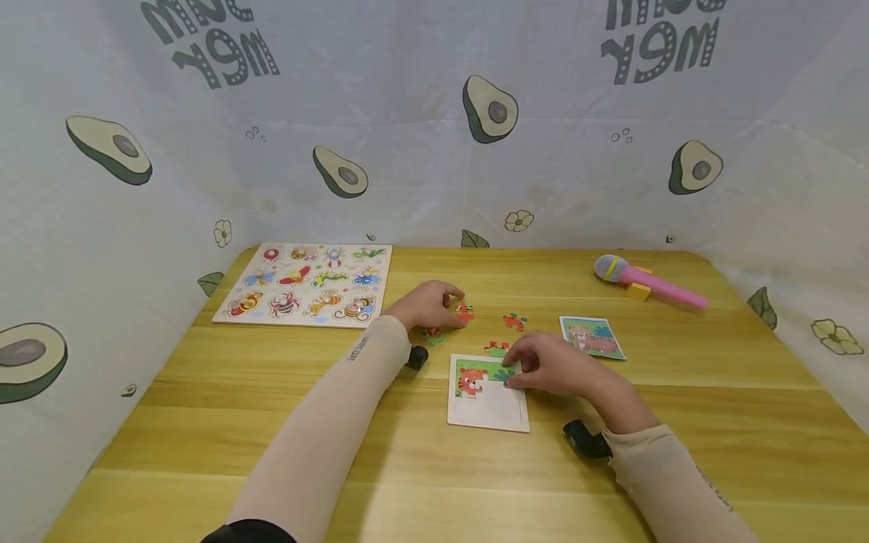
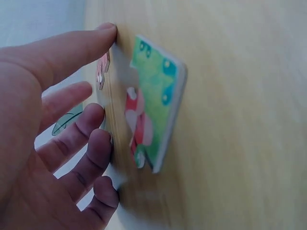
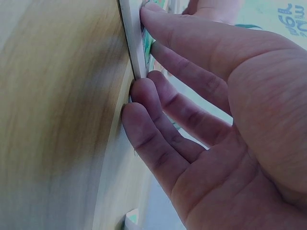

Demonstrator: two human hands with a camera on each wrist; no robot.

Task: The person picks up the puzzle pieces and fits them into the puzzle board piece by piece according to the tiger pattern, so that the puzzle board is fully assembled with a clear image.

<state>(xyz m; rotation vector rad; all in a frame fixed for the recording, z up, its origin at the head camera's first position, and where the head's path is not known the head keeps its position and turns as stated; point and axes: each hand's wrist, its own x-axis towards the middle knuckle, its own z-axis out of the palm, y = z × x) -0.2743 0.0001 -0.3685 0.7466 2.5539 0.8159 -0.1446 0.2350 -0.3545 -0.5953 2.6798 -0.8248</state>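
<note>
A white jigsaw tray [image 1: 489,415] lies in the middle of the table, with a tiger-head section [image 1: 471,382] and a leafy green piece [image 1: 502,373] along its upper part. At the tray's upper right corner my right hand [image 1: 557,366] touches the leafy piece with thumb and forefinger; its other fingers rest by the edge. My left hand [image 1: 424,305] rests beyond the tray, thumb and fingers spread around a red piece [image 1: 465,311], holding nothing. Close to that palm lies a green and red piece [image 2: 158,105]. More loose pieces are a red one [image 1: 514,322] and a green one [image 1: 497,349].
A wooden insect puzzle board [image 1: 305,286] lies at the back left. On the right are a picture card [image 1: 593,337] showing an animal and a pink toy microphone [image 1: 652,283] resting on a yellow stand [image 1: 638,292]. A printed curtain [image 1: 421,151] hangs behind the table.
</note>
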